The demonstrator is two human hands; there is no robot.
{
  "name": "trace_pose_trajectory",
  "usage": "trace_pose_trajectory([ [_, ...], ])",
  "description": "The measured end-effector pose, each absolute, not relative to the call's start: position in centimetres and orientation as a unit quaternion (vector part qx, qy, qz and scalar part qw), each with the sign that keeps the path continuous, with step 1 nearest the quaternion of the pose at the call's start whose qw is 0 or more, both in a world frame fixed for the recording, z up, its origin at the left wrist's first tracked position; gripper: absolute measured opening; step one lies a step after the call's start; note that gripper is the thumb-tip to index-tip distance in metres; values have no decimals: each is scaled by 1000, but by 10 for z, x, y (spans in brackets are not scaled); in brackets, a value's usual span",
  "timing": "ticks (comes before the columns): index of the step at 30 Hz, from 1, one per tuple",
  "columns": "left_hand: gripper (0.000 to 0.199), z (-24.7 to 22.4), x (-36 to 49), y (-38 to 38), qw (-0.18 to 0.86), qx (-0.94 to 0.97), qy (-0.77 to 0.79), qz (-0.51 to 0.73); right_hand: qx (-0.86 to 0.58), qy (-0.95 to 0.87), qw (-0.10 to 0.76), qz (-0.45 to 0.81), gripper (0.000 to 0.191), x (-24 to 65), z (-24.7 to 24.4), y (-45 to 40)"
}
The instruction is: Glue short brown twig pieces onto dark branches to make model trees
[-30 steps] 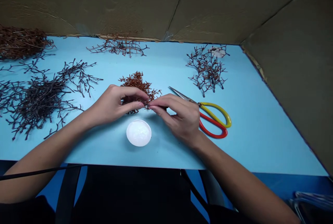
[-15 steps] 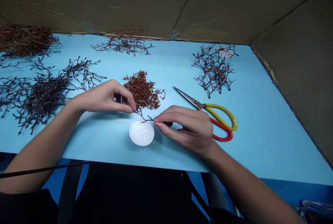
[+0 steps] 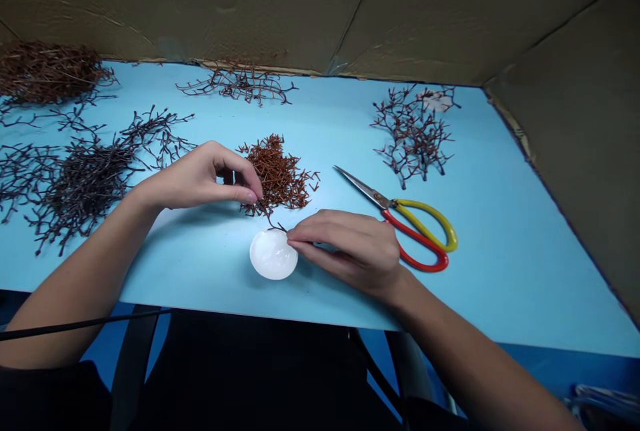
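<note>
1. Left hand (image 3: 200, 181): at the lower left edge of the heap of short brown twigs (image 3: 276, 177), mid-frame. Fingers curled, thumb and forefinger tips close together. Cannot tell whether a bit sits between them.
2. Right hand (image 3: 350, 251): thumb and forefinger pinched, apparently on the end of a thin forked twig (image 3: 277, 224); other fingers loosely curled.
3. Twig position: just below the heap, above a white round dish (image 3: 273, 254), nearly touching its upper rim.
4. Handling, judged by look: light, stiff, probably brittle. Best taken by the thicker stem with the fingertips, not by the fine forks, which could snap. Loose bits may snag one another in the heap.
5. Scissors (image 3: 420, 237), red and yellow handles, lie right of the right hand, blades pointing upper left.
6. Darker branched twigs (image 3: 85, 184) spread at left; a brown mass (image 3: 50, 71) at upper left; sprigs (image 3: 240, 84) at top centre; more (image 3: 413, 134) at upper right. All on a light blue table (image 3: 200, 271), cardboard wall (image 3: 200, 4) behind.
</note>
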State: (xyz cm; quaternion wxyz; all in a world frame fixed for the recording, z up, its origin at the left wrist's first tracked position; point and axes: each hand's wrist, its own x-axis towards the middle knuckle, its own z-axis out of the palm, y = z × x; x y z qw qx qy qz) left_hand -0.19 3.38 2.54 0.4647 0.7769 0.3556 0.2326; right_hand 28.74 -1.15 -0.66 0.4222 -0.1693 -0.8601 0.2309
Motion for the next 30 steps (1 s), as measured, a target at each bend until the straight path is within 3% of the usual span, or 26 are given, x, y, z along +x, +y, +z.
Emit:
trace_pose_trajectory([
  [10,13,26,-1,33,491,757,356,244,-284,-807,467,222,19,296,1,-5],
  [30,10,9,2,40,531,774,304,164,-170,-881,368,243,19,302,6,-4],
])
